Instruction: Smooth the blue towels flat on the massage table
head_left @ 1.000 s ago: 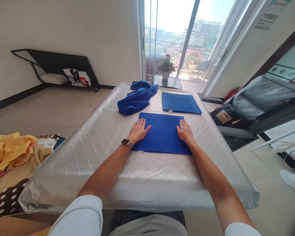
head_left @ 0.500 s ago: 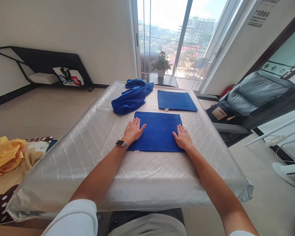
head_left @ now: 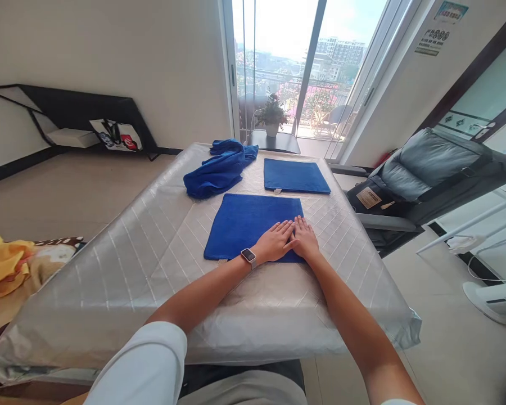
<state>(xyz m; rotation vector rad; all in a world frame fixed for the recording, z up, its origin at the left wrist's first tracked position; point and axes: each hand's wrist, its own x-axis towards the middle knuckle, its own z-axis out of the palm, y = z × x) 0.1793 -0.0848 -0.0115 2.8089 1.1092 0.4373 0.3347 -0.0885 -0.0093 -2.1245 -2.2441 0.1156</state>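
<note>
A folded blue cloth (head_left: pixel 244 225) lies flat on the table, with a small white tag at its near left edge. My left hand (head_left: pixel 275 241), a watch on its wrist, rests flat on the cloth's right part with fingers stretched out. Right beside it, my right hand (head_left: pixel 306 237) lies flat over the cloth's right edge, fingers extended; the two hands touch at the thumbs. Neither hand grips anything. Beyond them is a second folded blue cloth (head_left: pixel 297 175), and a crumpled blue cloth (head_left: pixel 219 171) sits to its left.
A silvery quilted cover (head_left: pixel 160 242) spans the table. On the right stands a grey armchair (head_left: pixel 421 169) with a dark bag. A potted plant (head_left: pixel 272 121) is on a chair by the glass door. Yellow fabric (head_left: pixel 8 264) lies at lower left.
My left hand has slid right across the folded cloth, from its left edge to beside my right hand. My right hand stays near the right edge. The view has shifted slightly.
</note>
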